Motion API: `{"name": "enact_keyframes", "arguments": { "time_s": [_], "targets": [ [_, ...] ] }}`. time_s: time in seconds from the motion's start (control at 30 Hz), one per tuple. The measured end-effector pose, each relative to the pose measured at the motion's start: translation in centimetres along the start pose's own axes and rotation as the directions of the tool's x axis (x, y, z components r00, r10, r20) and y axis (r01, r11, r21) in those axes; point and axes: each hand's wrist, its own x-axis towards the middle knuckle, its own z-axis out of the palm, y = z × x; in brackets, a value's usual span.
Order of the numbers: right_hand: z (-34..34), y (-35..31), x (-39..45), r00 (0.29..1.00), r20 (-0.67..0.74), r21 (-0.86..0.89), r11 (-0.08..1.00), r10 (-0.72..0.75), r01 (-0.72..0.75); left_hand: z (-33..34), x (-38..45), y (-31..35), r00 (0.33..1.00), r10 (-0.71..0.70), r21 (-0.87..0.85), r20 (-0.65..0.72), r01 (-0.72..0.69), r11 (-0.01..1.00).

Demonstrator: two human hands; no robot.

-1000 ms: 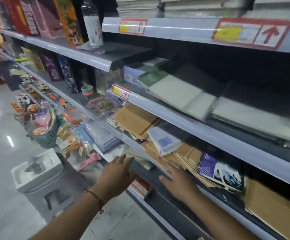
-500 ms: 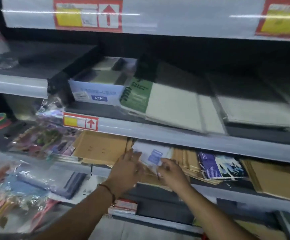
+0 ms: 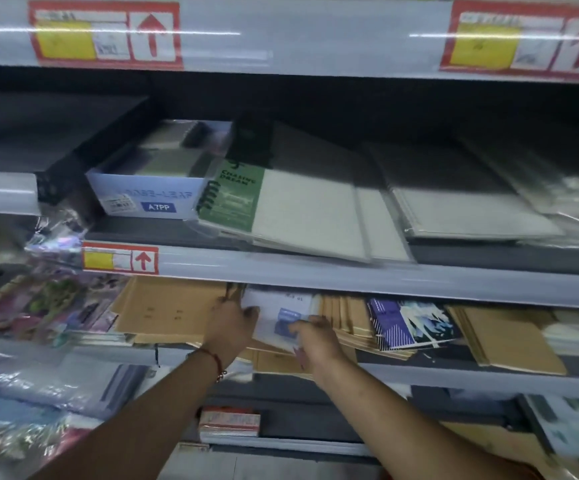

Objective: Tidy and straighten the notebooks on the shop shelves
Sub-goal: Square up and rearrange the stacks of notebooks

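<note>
Shelves of grey metal fill everything in front of me, three tiers with pale front rails [image 3: 315, 275] that carry red-framed price tags [image 3: 120, 258] with yellow patches and red arrows pointing up. My left hand [image 3: 230, 325] and my right hand [image 3: 315, 336] are both on a white notebook with a blue label [image 3: 281, 315] on the lower shelf: the left grips its left edge, thumb on the cover, while the right pinches its near right corner, so both hands are closed on it. It lies tilted across the brown paper notebooks there, one stack [image 3: 173, 311] flat to its left and a fanned row [image 3: 345, 320] just to its right. Beside that row sits a purple and white patterned notebook [image 3: 409, 323], and further right more brown ones [image 3: 513, 337] jut past the rail. On the shelf above, a pale blue cardboard box [image 3: 149, 199] stands next to a green and cream spiral notebook [image 3: 281, 209] in clear wrap, with more wrapped pads [image 3: 471, 206] to its right. A red cord bracelet [image 3: 213, 358] circles my left wrist. Crinkled plastic packets [image 3: 38, 306] crowd the left end, too blurred to read. Under my arms, a small red and white pack [image 3: 229, 421] rests on the bottom shelf.
</note>
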Motion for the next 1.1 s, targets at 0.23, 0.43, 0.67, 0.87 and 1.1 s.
{"name": "enact_keyframes", "arguments": {
  "time_s": [0.23,0.43,0.67,0.87,1.1],
  "targets": [
    [-1.9,1.4,-0.3,0.984,0.119,0.06,0.988,0.136,-0.144,-0.8,-3.4,0.9,0.985,-0.172,-0.356,0.02,0.168,0.919],
    [-3.8,2.5,-0.5,0.968,0.217,-0.037,0.992,0.125,-0.119,-0.9,-6.3,-0.6,0.944,-0.247,-0.631,0.219,0.33,0.702],
    [-5.5,4.3,-3.5,0.977,0.212,-0.067,0.997,-0.012,0.027,-0.8,-10.1,-1.2,0.944,-0.102,-0.692,0.315,0.302,0.656],
    [-7.0,6.3,-7.1,0.999,0.026,0.087,0.996,-0.027,0.024,0.0,-12.9,-0.4,0.916,0.177,-0.66,0.36,0.116,0.742],
    [-13.4,10.0,-14.1,0.957,-0.254,0.017,0.989,-0.137,0.146,4.7,-17.3,2.7,0.859,0.314,-0.608,0.405,-0.003,0.794]
  ]
}}
